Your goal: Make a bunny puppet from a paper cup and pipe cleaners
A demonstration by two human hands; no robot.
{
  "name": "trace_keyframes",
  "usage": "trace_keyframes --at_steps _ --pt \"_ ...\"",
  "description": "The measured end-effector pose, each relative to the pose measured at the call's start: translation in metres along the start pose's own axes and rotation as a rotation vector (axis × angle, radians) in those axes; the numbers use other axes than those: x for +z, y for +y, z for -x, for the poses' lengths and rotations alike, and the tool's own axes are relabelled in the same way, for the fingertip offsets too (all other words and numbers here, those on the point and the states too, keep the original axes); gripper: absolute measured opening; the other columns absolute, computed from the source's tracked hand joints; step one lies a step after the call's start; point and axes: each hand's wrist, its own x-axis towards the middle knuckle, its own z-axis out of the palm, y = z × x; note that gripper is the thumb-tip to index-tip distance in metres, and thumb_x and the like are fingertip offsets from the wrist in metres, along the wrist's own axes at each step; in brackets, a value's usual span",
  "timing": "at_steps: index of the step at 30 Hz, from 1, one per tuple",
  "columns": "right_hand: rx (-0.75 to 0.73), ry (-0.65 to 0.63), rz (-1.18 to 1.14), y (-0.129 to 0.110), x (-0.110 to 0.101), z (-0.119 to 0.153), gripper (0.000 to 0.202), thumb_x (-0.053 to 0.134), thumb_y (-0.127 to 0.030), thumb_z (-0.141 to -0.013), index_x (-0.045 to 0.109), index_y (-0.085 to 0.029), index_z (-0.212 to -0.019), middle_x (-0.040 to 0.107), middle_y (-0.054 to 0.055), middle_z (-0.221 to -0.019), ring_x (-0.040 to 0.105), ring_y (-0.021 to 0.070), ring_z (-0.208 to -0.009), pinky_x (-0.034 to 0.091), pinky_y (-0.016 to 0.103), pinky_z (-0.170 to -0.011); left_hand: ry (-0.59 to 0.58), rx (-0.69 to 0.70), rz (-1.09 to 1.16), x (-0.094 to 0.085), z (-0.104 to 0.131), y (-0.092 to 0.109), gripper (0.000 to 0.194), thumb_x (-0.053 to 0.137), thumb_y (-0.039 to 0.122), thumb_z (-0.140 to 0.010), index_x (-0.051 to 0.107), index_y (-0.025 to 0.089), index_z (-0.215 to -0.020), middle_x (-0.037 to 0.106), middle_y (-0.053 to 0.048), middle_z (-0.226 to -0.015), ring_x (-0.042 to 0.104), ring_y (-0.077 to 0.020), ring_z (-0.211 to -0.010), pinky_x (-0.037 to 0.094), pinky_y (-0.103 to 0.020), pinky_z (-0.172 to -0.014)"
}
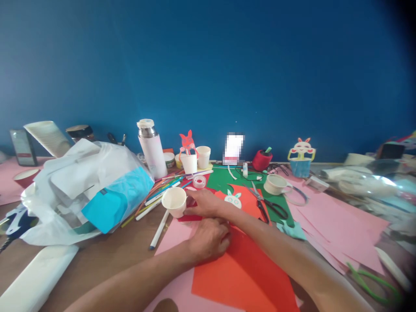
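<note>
My right hand (202,203) reaches across to the left, its thumb and fingers closed on the side of a white paper cup (174,203), whose open mouth tilts toward me. Just below the right wrist, my left hand (210,239) is curled into a fist over the coloured paper; whatever its fingers hold, if anything, is hidden. Under the hands lie a sheet of red-orange paper (240,277) and pink paper (182,242). Beyond my right forearm is a white paper bunny head (233,199) with green ears. Black-handled scissors (260,199) lie open to its right.
Markers (159,229) and coloured pencils lie left of the cup, beside a plastic bag (81,173). A white flask (152,151), a cup with a red paper figure (187,143) and a lit phone (233,147) stand along the blue wall. Rightward are a mug (275,184) and a blue bunny cup (300,168).
</note>
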Motion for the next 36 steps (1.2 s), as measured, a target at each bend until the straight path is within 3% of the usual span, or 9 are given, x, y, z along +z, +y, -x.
trace_keyframes --at_steps 6,12,16,19,23,30,36 --pt "-0.071 -0.039 0.063 -0.001 0.003 -0.004 0.031 0.059 -0.042 -0.072 0.055 -0.022 -0.097 0.065 0.002 -0.087 0.059 0.0168 -0.074 0.036 0.022 -0.056 0.007 0.002 0.011 0.0 0.001 0.0 0.009 0.048 0.014 -0.069 0.056 0.015 -0.067 0.062 -0.004 -0.073 0.055 -0.0156 -0.065 0.036 -0.026 -0.055" --pt "-0.124 -0.105 0.116 0.006 0.005 -0.014 0.037 0.057 -0.044 -0.072 0.055 -0.022 -0.102 0.066 0.003 -0.088 0.058 0.0167 -0.072 0.036 0.022 -0.055 0.011 0.028 0.013 -0.001 0.001 0.0 0.01 0.048 0.015 -0.07 0.056 0.015 -0.065 0.06 -0.003 -0.075 0.053 -0.0145 -0.068 0.037 -0.025 -0.06" --pt "-0.162 -0.212 0.146 0.013 -0.01 -0.024 0.024 0.053 -0.028 -0.076 0.059 -0.021 -0.099 0.067 0.003 -0.087 0.058 0.0156 -0.071 0.036 0.021 -0.054 0.008 0.028 -0.006 0.0 0.0 -0.001 0.013 0.048 0.021 -0.074 0.056 0.016 -0.065 0.058 -0.003 -0.078 0.05 -0.0146 -0.072 0.037 -0.026 -0.062" --pt "-0.135 -0.109 0.273 0.015 -0.018 -0.038 0.024 0.043 -0.02 -0.082 0.062 -0.023 -0.098 0.066 0.002 -0.094 0.059 0.0158 -0.081 0.037 0.022 -0.061 0.001 0.034 -0.013 0.0 0.0 -0.001 0.015 0.046 0.023 -0.076 0.055 0.017 -0.066 0.056 -0.003 -0.078 0.049 -0.0143 -0.071 0.036 -0.026 -0.06" --pt "-0.173 0.015 0.477 0.013 -0.016 -0.07 0.025 0.039 -0.021 -0.086 0.06 -0.023 -0.101 0.064 0.002 -0.1 0.056 0.0166 -0.09 0.038 0.023 -0.068 -0.012 0.037 -0.01 -0.002 0.001 -0.001 0.016 0.045 0.024 -0.077 0.054 0.017 -0.065 0.055 -0.003 -0.077 0.048 -0.014 -0.07 0.036 -0.026 -0.059" --pt "-0.188 0.008 0.594 0.017 -0.003 -0.129 0.021 0.042 -0.008 -0.082 0.062 -0.009 -0.086 0.063 0.015 -0.089 0.052 0.0221 -0.092 0.037 0.03 -0.075 0.011 0.031 0.041 -0.001 0.001 -0.003 0.013 0.046 0.022 -0.076 0.052 0.017 -0.066 0.055 -0.003 -0.078 0.048 -0.0146 -0.072 0.039 -0.025 -0.063" --pt "-0.164 -0.01 0.654 0.024 0.007 -0.144 0.017 0.047 -0.007 -0.077 0.063 -0.009 -0.081 0.063 0.015 -0.081 0.054 0.0244 -0.086 0.037 0.034 -0.071 0.02 0.057 0.081 0.0 0.0 -0.005 0.012 0.046 0.021 -0.076 0.052 0.016 -0.066 0.056 -0.005 -0.08 0.05 -0.0159 -0.076 0.041 -0.027 -0.067"
